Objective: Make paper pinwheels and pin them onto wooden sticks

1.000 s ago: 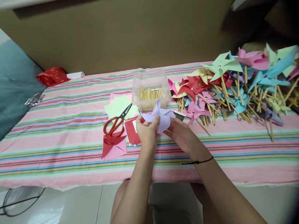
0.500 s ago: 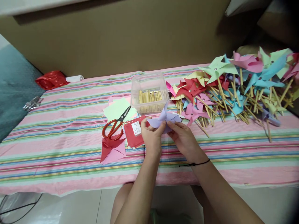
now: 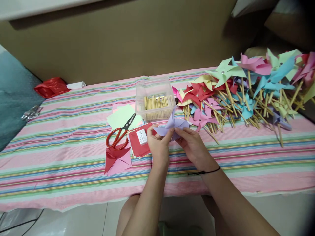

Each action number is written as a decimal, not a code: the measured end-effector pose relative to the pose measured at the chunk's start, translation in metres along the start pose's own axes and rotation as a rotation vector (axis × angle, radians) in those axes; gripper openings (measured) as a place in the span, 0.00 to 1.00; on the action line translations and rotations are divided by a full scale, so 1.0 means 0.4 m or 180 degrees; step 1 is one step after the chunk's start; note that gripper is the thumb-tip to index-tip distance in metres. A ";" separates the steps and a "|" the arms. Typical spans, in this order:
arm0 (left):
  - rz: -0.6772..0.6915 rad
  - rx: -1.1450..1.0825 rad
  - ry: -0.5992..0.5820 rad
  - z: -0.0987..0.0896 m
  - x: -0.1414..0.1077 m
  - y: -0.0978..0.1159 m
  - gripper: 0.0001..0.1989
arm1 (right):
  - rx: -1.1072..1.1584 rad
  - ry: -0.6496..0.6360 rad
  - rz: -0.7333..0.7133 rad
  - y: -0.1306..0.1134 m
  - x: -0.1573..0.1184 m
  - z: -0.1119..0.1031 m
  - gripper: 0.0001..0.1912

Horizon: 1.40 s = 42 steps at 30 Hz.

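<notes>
Striped pink cloth spreads beneath us, rumpled and soft; our left hand and right hand both pinch the curled lilac paper pinwheel, its folded blades rising above our closed fingertips, near the clear plastic box.

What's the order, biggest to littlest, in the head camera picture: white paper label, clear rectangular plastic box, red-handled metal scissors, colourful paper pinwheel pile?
- Colourful paper pinwheel pile
- Clear rectangular plastic box
- Red-handled metal scissors
- White paper label
</notes>
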<state>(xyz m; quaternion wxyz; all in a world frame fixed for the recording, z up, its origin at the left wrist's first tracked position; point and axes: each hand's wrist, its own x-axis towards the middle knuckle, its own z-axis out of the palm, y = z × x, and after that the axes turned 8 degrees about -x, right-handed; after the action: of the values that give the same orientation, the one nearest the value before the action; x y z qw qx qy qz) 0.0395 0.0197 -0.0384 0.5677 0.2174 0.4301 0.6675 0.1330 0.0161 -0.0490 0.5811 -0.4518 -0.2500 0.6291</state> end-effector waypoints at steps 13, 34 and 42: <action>-0.0052 0.0010 0.0010 0.001 -0.001 -0.001 0.29 | -0.0083 0.0125 0.0032 -0.003 0.006 -0.001 0.10; -0.0337 0.0879 -0.1183 -0.041 0.028 0.071 0.31 | -0.1655 -0.0170 -0.0519 -0.038 0.022 -0.048 0.16; -0.0255 0.1061 -0.0930 -0.042 0.033 0.069 0.30 | -0.1629 -0.0586 -0.0361 -0.046 0.013 -0.040 0.13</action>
<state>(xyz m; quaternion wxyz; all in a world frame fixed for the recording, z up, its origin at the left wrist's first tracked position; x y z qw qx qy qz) 0.0072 0.0270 -0.0275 0.6062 0.3854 0.4560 0.5254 0.1566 0.0215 -0.0426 0.4572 -0.5101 -0.4773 0.5504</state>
